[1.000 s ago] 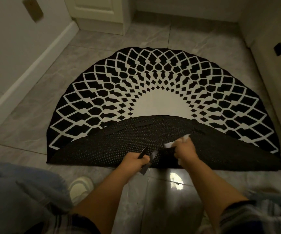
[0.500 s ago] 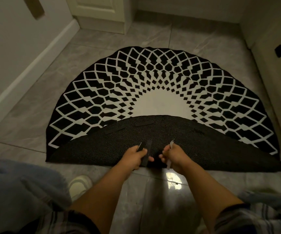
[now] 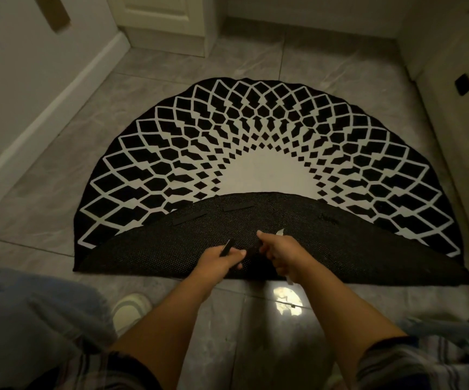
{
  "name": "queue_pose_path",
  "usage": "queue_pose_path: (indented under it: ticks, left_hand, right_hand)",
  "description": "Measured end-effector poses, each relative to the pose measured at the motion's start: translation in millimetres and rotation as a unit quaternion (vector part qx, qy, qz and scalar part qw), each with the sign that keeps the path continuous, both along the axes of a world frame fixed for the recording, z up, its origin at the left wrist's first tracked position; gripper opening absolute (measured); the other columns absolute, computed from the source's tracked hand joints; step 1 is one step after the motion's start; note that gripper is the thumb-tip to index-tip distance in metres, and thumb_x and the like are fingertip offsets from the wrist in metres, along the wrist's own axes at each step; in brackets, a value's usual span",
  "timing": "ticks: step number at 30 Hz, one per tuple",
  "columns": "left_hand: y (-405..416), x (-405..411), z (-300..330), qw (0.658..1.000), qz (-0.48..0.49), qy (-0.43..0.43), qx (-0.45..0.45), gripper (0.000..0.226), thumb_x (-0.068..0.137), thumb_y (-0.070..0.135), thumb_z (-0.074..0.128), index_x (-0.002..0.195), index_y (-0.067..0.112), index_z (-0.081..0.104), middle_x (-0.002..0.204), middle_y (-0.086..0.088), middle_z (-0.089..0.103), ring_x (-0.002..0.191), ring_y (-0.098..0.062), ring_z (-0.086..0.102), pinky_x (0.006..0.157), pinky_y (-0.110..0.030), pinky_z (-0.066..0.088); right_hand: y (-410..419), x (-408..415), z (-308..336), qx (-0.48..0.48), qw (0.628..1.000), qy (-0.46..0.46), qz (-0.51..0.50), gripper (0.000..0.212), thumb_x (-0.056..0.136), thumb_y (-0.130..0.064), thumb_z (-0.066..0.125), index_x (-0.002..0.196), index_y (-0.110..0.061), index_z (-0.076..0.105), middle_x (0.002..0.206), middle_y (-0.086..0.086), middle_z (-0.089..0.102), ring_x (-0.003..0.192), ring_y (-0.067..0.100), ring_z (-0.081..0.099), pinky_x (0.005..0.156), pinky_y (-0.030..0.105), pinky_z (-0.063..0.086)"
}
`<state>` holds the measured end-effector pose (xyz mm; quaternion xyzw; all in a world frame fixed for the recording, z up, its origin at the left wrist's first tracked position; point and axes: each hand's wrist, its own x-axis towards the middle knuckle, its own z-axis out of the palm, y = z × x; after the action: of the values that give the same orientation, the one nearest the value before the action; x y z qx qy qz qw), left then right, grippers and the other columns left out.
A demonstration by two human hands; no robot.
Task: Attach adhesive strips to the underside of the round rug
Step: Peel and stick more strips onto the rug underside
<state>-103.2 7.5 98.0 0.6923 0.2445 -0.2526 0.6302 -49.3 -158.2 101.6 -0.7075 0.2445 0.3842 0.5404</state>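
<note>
R hand (image 3: 284, 256) now lower, white backing (image 3: 280, 232) nearer L hand (image 3: 218, 258).

I see the round rug (image 3: 267, 153) folded in half on the floor — its dark underside (image 3: 340, 243) faces up, with two black adhesive strips (image 3: 189, 218) stuck flat near its top edge.

2 bare forearms end in a left hand (image 3: 220, 258) and a right hand (image 3: 283, 253). Both short sleeves (image 3: 413, 364) are plaid, striped grey, white and dark. Light blue trousers (image 3: 30, 327) cover the knee, above 1 pale shoe (image 3: 130, 308).
</note>
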Motion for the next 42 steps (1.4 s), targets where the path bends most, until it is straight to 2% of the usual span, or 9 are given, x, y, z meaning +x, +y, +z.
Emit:
queue_pose_path:
  ticks: [6, 12, 14, 20, 26, 31, 35, 40, 42]
  left_hand:
    - [2, 0, 0, 0.999, 0.029, -0.021, 0.036, 0.016, 0.082, 0.021, 0.073, 0.095, 0.01, 0.073, 0.088, 0.004, 0.067, 0.085, -0.007, 0.06, 0.066, -0.016, 0.04]
    - [4, 2, -4, 0.996, 0.067, -0.031, 0.05, 0.024, 0.073, 0.011, 0.081, 0.094, 0.008, 0.071, 0.091, -0.005, 0.068, 0.085, -0.015, 0.065, 0.069, -0.018, 0.047]
    - [5, 3, -4, 0.995, 0.082, -0.031, 0.048, 0.025, 0.073, 0.011, 0.081, 0.096, 0.008, 0.07, 0.093, -0.006, 0.068, 0.086, -0.014, 0.065, 0.07, -0.018, 0.048]
    - [12, 3, -12, 0.984, 0.155, -0.029, 0.086, 0.018, 0.082, 0.024, 0.074, 0.094, 0.011, 0.072, 0.093, -0.001, 0.068, 0.091, -0.014, 0.062, 0.079, -0.025, 0.042]
    - [10, 3, -21, 0.984, 0.119, -0.013, 0.13, 0.014, 0.083, 0.023, 0.072, 0.092, 0.012, 0.071, 0.098, -0.006, 0.067, 0.096, -0.02, 0.061, 0.083, -0.029, 0.044]
    - [7, 9, -22, 0.981, 0.104, -0.014, 0.163, 0.011, 0.083, 0.025, 0.072, 0.085, 0.014, 0.073, 0.095, -0.002, 0.069, 0.092, -0.015, 0.061, 0.079, -0.024, 0.04]
    - [2, 15, -23, 0.978, 0.085, -0.01, 0.191, 0.015, 0.083, 0.029, 0.072, 0.083, 0.014, 0.074, 0.091, -0.001, 0.069, 0.087, -0.015, 0.062, 0.075, -0.023, 0.04]
    - [-7, 30, -24, 0.975, 0.073, -0.009, 0.211, 0.014, 0.083, 0.029, 0.072, 0.085, 0.015, 0.076, 0.091, -0.001, 0.069, 0.086, -0.016, 0.062, 0.077, -0.024, 0.042]
    - [-11, 38, -23, 0.973, 0.08, -0.003, 0.215, 0.014, 0.083, 0.028, 0.072, 0.086, 0.015, 0.076, 0.092, -0.002, 0.069, 0.084, -0.016, 0.061, 0.075, -0.024, 0.042]
  right_hand:
    - [0, 1, -1, -0.006, 1.0, 0.008, -0.01, 0.016, 0.085, -0.022, 0.065, 0.078, -0.012, 0.054, 0.055, -0.001, 0.04, 0.04, 0.009, 0.029, 0.038, 0.021, 0.022]
    - [-1, -4, 2, -0.002, 0.998, -0.057, 0.017, 0.008, 0.086, -0.016, 0.068, 0.087, -0.01, 0.063, 0.065, 0.0, 0.051, 0.052, 0.01, 0.043, 0.043, 0.02, 0.033]
    - [0, -5, 2, 0.008, 0.997, -0.074, 0.006, 0.006, 0.086, -0.014, 0.068, 0.083, -0.011, 0.064, 0.065, 0.0, 0.054, 0.054, 0.009, 0.046, 0.044, 0.019, 0.034]
    - [-3, -2, 2, -0.008, 0.993, -0.111, -0.043, 0.014, 0.086, -0.011, 0.068, 0.073, -0.014, 0.064, 0.071, 0.001, 0.059, 0.063, 0.012, 0.051, 0.051, 0.021, 0.035]
    - [-5, -3, -1, -0.004, 0.992, -0.111, -0.06, 0.013, 0.088, -0.011, 0.065, 0.075, -0.014, 0.063, 0.068, 0.0, 0.054, 0.059, 0.012, 0.046, 0.049, 0.023, 0.033]
    - [-9, -2, -13, -0.03, 0.991, -0.117, -0.057, 0.012, 0.09, -0.014, 0.063, 0.079, -0.014, 0.064, 0.064, 0.004, 0.055, 0.055, 0.014, 0.047, 0.048, 0.025, 0.038]
    - [-13, 2, -22, -0.103, 0.982, -0.159, -0.014, 0.012, 0.088, -0.016, 0.065, 0.077, -0.016, 0.066, 0.081, 0.004, 0.064, 0.076, 0.016, 0.057, 0.067, 0.028, 0.044]
    - [-21, 11, -29, -0.113, 0.98, -0.154, -0.048, 0.007, 0.085, -0.014, 0.069, 0.085, -0.007, 0.071, 0.096, 0.013, 0.07, 0.085, 0.021, 0.061, 0.071, 0.029, 0.047]
    - [-22, 18, -30, -0.132, 0.977, -0.161, -0.05, 0.009, 0.084, -0.015, 0.071, 0.086, -0.006, 0.072, 0.095, 0.012, 0.069, 0.083, 0.02, 0.06, 0.066, 0.027, 0.047]
